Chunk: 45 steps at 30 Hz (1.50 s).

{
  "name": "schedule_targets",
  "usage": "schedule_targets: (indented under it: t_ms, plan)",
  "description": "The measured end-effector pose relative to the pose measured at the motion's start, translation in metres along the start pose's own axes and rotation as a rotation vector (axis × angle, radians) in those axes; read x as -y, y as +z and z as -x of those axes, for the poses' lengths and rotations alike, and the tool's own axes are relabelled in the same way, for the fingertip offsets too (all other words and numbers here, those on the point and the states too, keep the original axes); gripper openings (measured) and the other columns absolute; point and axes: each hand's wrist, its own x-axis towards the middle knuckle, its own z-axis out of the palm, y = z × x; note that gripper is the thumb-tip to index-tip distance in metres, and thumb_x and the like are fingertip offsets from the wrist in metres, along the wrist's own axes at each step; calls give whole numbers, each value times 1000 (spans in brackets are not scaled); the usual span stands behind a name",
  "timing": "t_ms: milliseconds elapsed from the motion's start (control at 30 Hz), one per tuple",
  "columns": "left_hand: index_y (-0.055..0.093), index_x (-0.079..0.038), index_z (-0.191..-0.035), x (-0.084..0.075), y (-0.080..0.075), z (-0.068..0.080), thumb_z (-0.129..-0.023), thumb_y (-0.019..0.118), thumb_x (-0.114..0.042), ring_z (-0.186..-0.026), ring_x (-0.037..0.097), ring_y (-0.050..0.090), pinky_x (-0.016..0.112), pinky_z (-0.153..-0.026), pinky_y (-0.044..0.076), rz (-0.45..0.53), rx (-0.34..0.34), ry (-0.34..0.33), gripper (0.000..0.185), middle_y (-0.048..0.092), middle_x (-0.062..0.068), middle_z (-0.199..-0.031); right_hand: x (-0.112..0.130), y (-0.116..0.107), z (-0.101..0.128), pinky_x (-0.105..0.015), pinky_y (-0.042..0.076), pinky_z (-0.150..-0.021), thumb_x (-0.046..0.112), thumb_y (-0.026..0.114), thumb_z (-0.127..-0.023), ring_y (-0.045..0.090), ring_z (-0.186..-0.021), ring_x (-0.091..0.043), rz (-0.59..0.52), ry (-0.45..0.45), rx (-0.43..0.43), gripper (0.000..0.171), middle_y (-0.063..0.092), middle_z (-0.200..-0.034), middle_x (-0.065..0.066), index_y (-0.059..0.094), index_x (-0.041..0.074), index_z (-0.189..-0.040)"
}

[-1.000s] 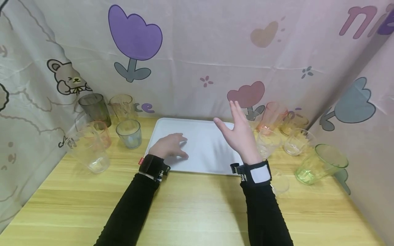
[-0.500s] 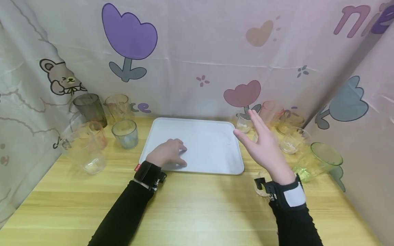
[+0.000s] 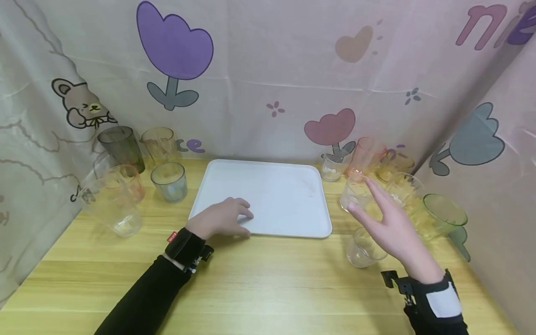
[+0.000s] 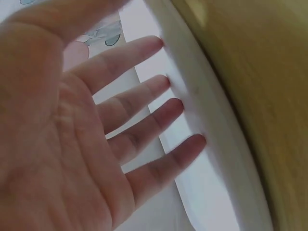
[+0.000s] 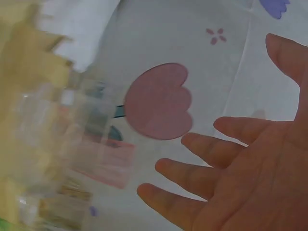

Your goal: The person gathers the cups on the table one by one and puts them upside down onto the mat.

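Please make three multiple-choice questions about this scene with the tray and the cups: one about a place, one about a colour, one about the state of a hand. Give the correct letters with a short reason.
1. Where does the left hand rest?
A. on the near edge of the white tray
B. inside a cup
C. on the curtain

2. What colour is the cup at the far right?
A. blue
B. green
C. black

3. How is the right hand?
A. gripping a cup
B. closed in a fist
C. open, fingers spread, holding nothing

Answers:
1. A, the head view shows its fingers lying on the tray's near left edge.
2. B, its wall is tinted green.
3. C, the right wrist view shows straight, spread fingers with nothing between them, and the clear cups lie beyond them.
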Motion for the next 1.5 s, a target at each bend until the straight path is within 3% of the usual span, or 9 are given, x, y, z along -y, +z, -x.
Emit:
schedule_targets:
  t_ms: [200, 300, 433, 500, 700, 767, 1033, 1267, 1500]
  plan:
    - [79, -17, -114, 2, 0, 4, -87, 80, -24, -142, 36, 45, 53, -118, 37, 13, -7, 77, 28, 55, 9, -150, -28, 1, 13, -77, 30, -108, 41, 63, -103, 28, -146, -59, -60, 14, 82, 87, 17, -170, -23, 11, 17, -168]
    - [80, -18, -102, 1, 0, 4, -88, 77, -16, -140, 36, 48, 50, -117, 40, 32, -4, 109, 15, 57, 10, -147, -42, 3, 19, -41, 36, -120, 28, 73, -99, 29, -146, -56, -132, -50, 96, 96, 18, -170, -23, 7, 16, -168]
    - [80, -17, -93, 0, 2, 5, -89, 74, -9, -137, 36, 51, 50, -113, 44, 33, -9, 131, 11, 59, 11, -143, -60, 7, 26, 1, 28, -99, 13, 79, -93, 28, -147, -55, -263, -84, 144, 110, 17, -171, -22, -1, 23, -168]
    - [79, -17, -93, 0, 3, 5, -90, 73, -8, -134, 34, 54, 49, -112, 46, 29, -13, 136, 12, 60, 10, -139, -67, 9, 30, -1, 32, -99, 8, 79, -91, 28, -147, -52, -328, -74, 176, 114, 17, -170, -23, -5, 26, -168]
    - [79, -17, -96, 1, 7, 6, -91, 70, -8, -104, 20, 61, 38, -96, 53, 17, -36, 153, 14, 63, -1, -115, -86, 14, 38, -8, 41, -98, -1, 77, -90, 44, -138, 3, -481, -51, 238, 120, 16, -168, -30, -10, 27, -167]
    - [79, -17, -96, 0, 7, 7, -91, 71, -8, -96, 16, 60, 36, -89, 54, 24, -36, 152, 13, 62, -3, -106, -90, 15, 39, -11, 45, -97, -2, 78, -89, 46, -130, 11, -514, -57, 248, 120, 17, -166, -32, -10, 23, -167]
    - [76, -17, -96, -2, 5, 7, -95, 70, -10, -87, 12, 58, 34, -82, 53, 54, 0, 126, 9, 64, -9, -91, -100, 20, 43, -23, 56, -90, 1, 78, -89, 58, -123, 3, -509, -24, 323, 102, 37, -161, -24, 8, 0, -164]
    - [76, -18, -97, -2, 6, 8, -96, 71, -12, -87, 12, 57, 34, -81, 53, 28, -6, 117, 8, 63, -9, -91, -102, 27, 39, -25, 56, -92, -4, 75, -90, 60, -125, -2, -579, -118, 346, 74, 55, -146, 15, 36, -3, -153]
    - [77, -18, -97, -3, 8, 10, -95, 71, -12, -87, 12, 57, 34, -80, 54, -14, -39, 134, 8, 63, -9, -92, -95, 26, 35, -26, 58, -87, 5, 77, -93, 62, -122, -2, -470, -81, 318, 67, 57, -145, -15, 42, 1, -150]
